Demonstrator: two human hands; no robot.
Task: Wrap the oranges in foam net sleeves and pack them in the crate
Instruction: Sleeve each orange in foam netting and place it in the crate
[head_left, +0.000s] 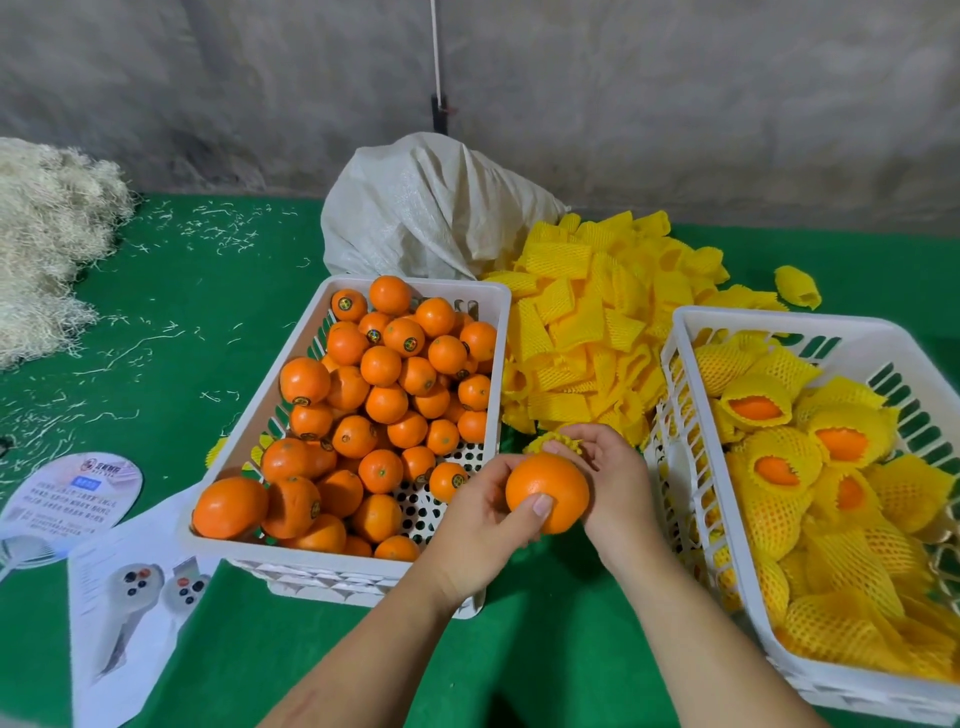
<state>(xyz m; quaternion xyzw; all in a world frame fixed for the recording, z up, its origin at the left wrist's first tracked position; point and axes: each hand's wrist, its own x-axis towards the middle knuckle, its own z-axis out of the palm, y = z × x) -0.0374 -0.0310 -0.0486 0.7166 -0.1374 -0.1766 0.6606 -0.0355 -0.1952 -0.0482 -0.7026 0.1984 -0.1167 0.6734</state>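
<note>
My left hand (480, 512) grips a bare orange (546, 488) between the two crates, thumb across its front. My right hand (610, 478) holds a yellow foam net sleeve (556, 441) bunched against the far side of that orange. A white crate (239, 410) at centre left is heaped with several bare oranges (382, 395). At the right, another white crate (727, 325) holds several oranges wrapped in yellow sleeves (810, 457). A loose pile of empty yellow sleeves (597, 322) lies behind my hands, between the crates.
A white woven sack (426, 213) stands behind the orange crate. A heap of pale wood wool (47, 249) lies at far left on the green mat (171, 291). Printed leaflets (104, 587) and a round paper fan (67, 499) lie at front left.
</note>
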